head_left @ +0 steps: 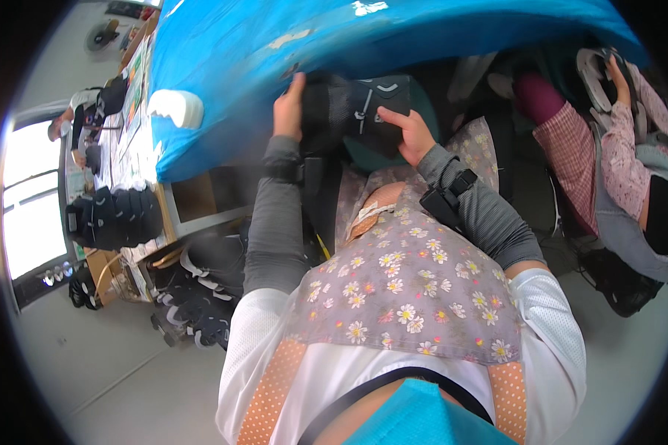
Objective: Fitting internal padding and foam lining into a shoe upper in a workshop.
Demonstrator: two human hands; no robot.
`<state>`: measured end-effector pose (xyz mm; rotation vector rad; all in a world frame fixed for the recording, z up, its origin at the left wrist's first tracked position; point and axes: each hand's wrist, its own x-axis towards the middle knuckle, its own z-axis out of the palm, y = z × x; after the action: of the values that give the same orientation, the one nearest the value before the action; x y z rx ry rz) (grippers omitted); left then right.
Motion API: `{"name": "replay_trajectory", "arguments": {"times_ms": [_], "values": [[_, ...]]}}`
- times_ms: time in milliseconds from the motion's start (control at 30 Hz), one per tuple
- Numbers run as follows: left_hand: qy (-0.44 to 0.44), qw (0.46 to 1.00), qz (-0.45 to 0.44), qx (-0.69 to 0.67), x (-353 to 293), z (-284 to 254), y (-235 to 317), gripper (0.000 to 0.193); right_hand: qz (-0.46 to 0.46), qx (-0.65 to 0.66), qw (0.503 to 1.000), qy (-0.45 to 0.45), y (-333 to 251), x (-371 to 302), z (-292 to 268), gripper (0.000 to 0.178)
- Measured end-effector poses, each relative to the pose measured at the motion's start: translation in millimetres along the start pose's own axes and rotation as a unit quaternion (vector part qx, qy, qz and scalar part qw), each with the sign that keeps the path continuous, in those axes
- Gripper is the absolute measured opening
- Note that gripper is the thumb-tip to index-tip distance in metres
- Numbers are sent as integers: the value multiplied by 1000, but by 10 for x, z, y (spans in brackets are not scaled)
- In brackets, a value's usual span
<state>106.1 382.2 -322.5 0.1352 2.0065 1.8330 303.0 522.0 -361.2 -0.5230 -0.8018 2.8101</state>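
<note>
Under the blue table [289, 67], both hands grip a black padded brace [356, 111]

Grey sleeves run back from the bare fingers [388, 115], black strapped bands behind both wrists; a grey daisy-print apron [408, 282] over white mesh shirt, blue mask.

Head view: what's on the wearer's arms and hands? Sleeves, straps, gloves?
Both forearms wear snug grey long sleeves under a white mesh short-sleeved top. A black strap-on device sits on the right wrist, and a black band wraps the left wrist. The left hand and the right hand are bare, with no gloves. No cables show on either arm.
</note>
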Motion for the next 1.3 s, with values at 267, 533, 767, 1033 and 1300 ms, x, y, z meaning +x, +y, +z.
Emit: {"name": "replay_trajectory", "arguments": {"times_ms": [267,533,767,1033,1300], "values": [[-216,967,-123,-52,-602,-320,58,49,27,131,991,-13,135,-43,-9,36],[-45,912,239,330,-613,233,675,32,-32,4,999,-20,1,-119,120,38],[3,784,258,565,36,500,310,51,1,65,998,-3,10,-73,180,29],[-77,747,258,608,158,629,173,36,-11,42,999,-19,61,21,93,31],[-31,713,260,650,-106,742,299,34,33,124,992,-18,92,-35,15,31]]}}
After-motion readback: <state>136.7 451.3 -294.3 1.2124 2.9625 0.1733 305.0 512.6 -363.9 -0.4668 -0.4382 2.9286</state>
